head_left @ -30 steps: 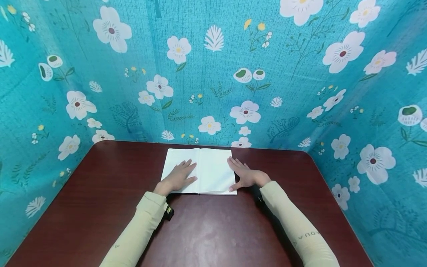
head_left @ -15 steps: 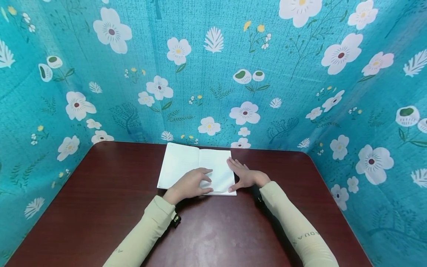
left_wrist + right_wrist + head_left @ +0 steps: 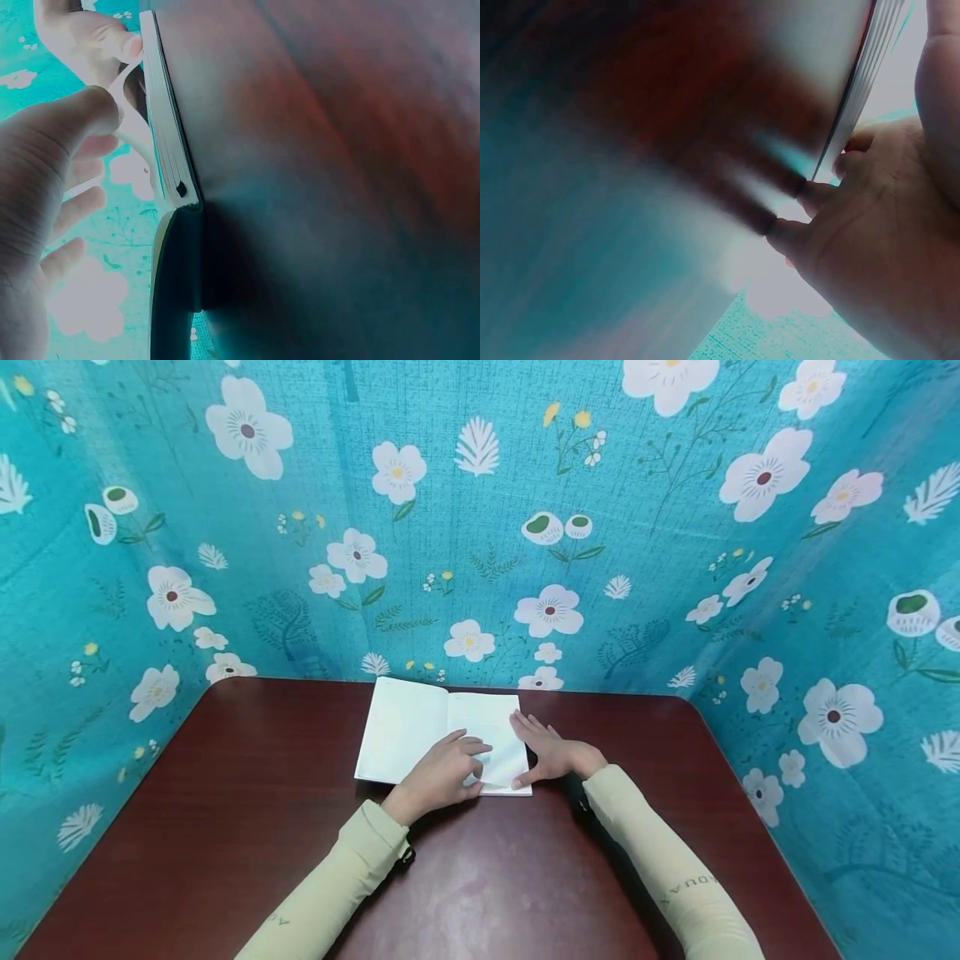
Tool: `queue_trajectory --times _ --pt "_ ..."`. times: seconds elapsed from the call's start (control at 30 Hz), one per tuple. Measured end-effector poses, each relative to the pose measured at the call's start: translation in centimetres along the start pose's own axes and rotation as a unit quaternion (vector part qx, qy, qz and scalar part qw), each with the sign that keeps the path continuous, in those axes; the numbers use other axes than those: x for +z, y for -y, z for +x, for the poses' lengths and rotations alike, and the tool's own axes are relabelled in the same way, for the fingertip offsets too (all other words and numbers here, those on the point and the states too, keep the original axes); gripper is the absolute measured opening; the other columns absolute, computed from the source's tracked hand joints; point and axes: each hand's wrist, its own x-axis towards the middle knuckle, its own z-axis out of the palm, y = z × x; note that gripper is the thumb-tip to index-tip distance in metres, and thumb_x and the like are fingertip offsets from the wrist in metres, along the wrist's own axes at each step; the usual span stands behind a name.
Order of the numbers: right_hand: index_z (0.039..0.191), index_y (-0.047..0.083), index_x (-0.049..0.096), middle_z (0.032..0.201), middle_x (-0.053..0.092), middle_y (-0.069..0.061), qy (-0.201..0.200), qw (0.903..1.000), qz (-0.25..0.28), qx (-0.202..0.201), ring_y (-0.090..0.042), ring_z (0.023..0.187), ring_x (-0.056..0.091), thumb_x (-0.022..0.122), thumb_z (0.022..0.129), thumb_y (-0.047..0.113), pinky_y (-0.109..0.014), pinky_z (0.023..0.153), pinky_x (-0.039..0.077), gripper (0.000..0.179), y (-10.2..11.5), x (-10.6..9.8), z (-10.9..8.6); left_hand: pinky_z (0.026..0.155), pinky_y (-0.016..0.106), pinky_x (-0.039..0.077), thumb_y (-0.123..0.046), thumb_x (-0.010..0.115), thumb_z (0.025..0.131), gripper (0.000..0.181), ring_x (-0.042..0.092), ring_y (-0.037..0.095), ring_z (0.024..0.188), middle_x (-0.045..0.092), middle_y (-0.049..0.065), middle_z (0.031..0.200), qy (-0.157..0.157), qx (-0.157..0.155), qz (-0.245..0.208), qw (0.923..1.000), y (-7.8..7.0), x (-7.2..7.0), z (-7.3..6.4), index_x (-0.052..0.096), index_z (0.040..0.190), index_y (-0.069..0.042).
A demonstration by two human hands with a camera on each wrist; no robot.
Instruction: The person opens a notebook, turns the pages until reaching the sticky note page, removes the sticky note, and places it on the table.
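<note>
An open notebook (image 3: 408,727) with white pages lies near the back edge of the table, its left side slightly raised. Over the right page, my left hand (image 3: 442,772) pinches a page (image 3: 133,124) between thumb and forefinger; in the left wrist view the page bows up off the stack. The other left fingers stay loosely spread. My right hand (image 3: 551,754) rests at the notebook's right edge, fingers stretched out and thumb on the lower right corner. In the right wrist view some fingertips of that hand touch the tabletop beside the notebook's page edges (image 3: 862,75).
The dark red-brown table (image 3: 247,760) extends to both sides and in front of the notebook. A blue flowered curtain (image 3: 480,552) hangs behind the table and along both sides.
My left hand has moved right from the left page to the right page and now pinches a page there. The notebook's left side has risen a little. My right hand has stayed put.
</note>
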Motion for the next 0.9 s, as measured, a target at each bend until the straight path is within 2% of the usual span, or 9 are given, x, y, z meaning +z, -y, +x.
queue_trajectory --times 0.2,0.37,0.67,0.9 --pt "0.163 0.005 -0.004 0.171 -0.007 -0.014 -0.01 0.9999 -0.012 0.001 -0.039 0.157 -0.007 0.076 0.081 0.064 -0.066 0.122 0.004 0.129 -0.1 0.2 0.1 0.118 0.045 0.038 -0.019 0.077 0.086 0.013 0.061 0.022 0.128 0.07 0.006 0.13 0.0 0.006 0.036 0.9993 -0.3 -0.1 0.2 0.078 0.074 -0.015" --pt "0.163 0.006 -0.005 0.171 -0.008 -0.014 -0.022 0.9997 -0.004 0.005 -0.038 0.157 -0.006 0.078 0.079 0.063 -0.066 0.122 0.005 0.131 0.0 0.4 0.1 0.115 0.046 0.041 -0.015 0.075 0.085 0.011 0.061 0.024 0.127 0.069 0.007 0.13 -0.027 -0.002 0.049 0.9984 -0.4 -0.5 0.1 0.077 0.075 -0.011" --pt "0.161 0.001 -0.012 0.17 -0.012 -0.018 -0.049 0.9981 0.036 -0.001 -0.038 0.157 -0.005 0.081 0.08 0.056 -0.059 0.125 0.011 0.135 -0.5 0.4 -0.4 0.114 0.049 0.042 -0.012 0.076 0.083 0.018 0.061 0.027 0.128 0.068 0.01 0.133 -0.083 -0.055 -0.002 0.995 -0.1 -1.2 -1.0 0.074 0.065 -0.013" --pt "0.162 0.001 -0.004 0.17 -0.007 -0.02 -0.061 0.9966 0.037 -0.04 -0.041 0.157 -0.003 0.083 0.082 0.049 -0.061 0.124 0.012 0.128 -0.6 0.1 -0.5 0.113 0.05 0.043 -0.01 0.073 0.083 0.022 0.061 0.029 0.128 0.067 0.014 0.133 -0.138 -0.073 -0.032 0.9872 0.3 -2.4 -1.7 0.072 0.06 -0.007"
